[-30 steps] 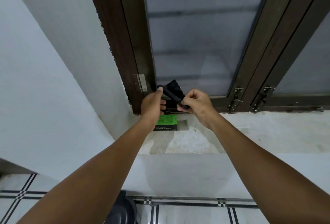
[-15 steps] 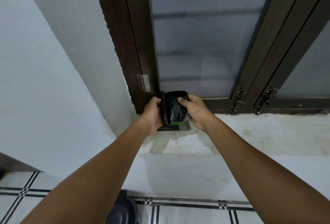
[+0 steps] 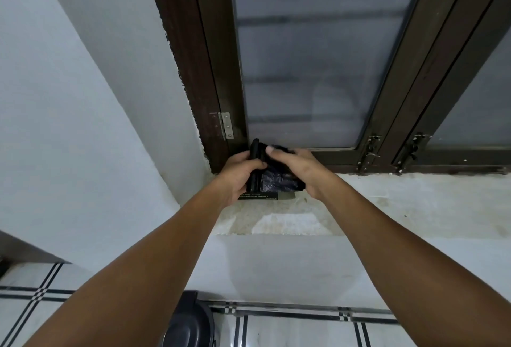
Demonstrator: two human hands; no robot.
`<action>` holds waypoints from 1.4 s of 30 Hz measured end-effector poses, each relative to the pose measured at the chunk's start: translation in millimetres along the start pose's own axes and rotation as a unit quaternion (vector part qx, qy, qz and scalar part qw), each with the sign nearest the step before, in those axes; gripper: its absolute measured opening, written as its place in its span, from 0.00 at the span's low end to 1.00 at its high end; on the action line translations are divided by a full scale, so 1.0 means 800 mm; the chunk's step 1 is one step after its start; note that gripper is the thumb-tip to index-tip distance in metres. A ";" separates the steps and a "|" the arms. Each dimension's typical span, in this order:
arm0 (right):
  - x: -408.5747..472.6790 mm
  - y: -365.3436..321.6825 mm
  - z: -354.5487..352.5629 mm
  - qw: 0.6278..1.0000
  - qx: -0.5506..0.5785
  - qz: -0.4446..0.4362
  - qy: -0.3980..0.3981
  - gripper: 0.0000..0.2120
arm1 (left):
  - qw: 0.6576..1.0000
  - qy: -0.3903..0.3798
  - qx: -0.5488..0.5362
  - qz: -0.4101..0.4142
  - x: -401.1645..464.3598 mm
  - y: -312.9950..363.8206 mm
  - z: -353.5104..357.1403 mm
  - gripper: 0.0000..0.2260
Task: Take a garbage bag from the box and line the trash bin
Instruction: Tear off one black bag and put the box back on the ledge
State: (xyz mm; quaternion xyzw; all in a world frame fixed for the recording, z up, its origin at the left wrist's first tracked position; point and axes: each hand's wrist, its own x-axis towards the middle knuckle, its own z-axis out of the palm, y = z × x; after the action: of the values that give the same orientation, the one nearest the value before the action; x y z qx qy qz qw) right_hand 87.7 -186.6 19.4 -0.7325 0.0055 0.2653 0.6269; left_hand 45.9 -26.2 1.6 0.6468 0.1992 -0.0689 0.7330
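While both my left hand [image 3: 237,172] and right hand [image 3: 293,170] pinch the folded garbage bag [image 3: 276,181], it looks thin, limp, slippery; grip its edge.

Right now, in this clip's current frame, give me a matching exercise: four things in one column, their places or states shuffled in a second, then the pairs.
Things:
1. garbage bag
2. box
3. trash bin
4. hinge

Places or states:
A. on the tiled floor at the bottom edge
B. screwed to the dark window frame
C. lying on the sill under the hands
D. held by the left hand and right hand

Pairs: 1-D, 2-C, 3-A, 4-B
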 end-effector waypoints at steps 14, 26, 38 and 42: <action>0.005 0.010 -0.002 0.992 0.113 -0.032 0.053 0.11 | 0.999 0.016 0.004 -0.049 -0.010 0.011 0.003 0.15; 0.004 0.004 -0.010 0.995 0.094 0.020 0.012 0.16 | 0.998 0.010 -0.044 -0.053 -0.010 0.008 0.000 0.14; 0.010 0.013 -0.014 0.993 0.103 -0.038 0.033 0.14 | 1.000 -0.014 -0.011 -0.014 -0.001 0.007 -0.001 0.09; 0.008 0.010 -0.018 0.990 0.129 -0.043 0.038 0.14 | 0.998 0.006 -0.047 -0.029 -0.003 0.008 -0.008 0.17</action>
State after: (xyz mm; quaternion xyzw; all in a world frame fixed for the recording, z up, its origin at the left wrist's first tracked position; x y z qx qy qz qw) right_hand 96.0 -199.9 10.2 -0.6545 0.0319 0.2072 0.7264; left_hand 44.4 -19.2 7.8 0.6059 0.2252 -0.0771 0.7591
